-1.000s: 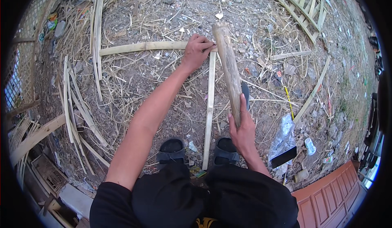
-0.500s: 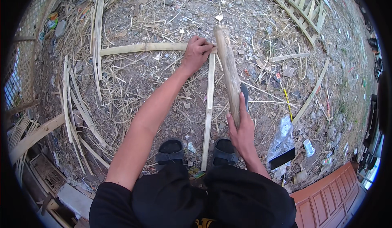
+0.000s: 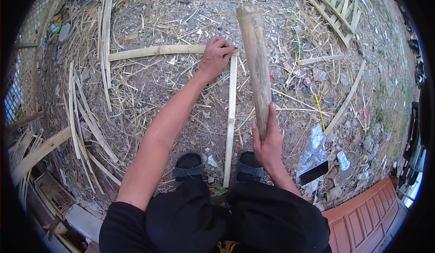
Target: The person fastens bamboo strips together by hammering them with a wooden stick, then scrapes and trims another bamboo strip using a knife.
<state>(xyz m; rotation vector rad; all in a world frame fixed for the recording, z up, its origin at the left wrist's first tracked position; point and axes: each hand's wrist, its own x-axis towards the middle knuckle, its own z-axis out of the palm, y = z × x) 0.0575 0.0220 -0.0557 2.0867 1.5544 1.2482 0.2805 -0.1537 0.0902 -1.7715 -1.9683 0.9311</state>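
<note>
In my right hand (image 3: 268,146) is a thick, rough wooden stick (image 3: 255,58), gripped by its narrow lower end. Its broad end is raised over the ground, to the right of a corner where two bamboo strips meet. My left hand (image 3: 216,59) is closed at that corner, thumb and finger pinched together; what is between the fingertips is too small to name. One bamboo strip (image 3: 154,51) runs leftward from under this hand. The other strip (image 3: 232,117) comes straight toward me and ends between my feet, its far end meeting the first.
More bamboo strips (image 3: 107,31) lie at the left, and a slatted bamboo panel (image 3: 337,8) at the far right. Nearer on the right are a dark phone (image 3: 314,173), a clear plastic bag (image 3: 312,151), a plastic cup (image 3: 343,161) and a reddish-brown panelled board (image 3: 362,216). Shavings litter the ground.
The broad end of the wooden stick has risen away from the corner of the strips. My left hand keeps its place there.
</note>
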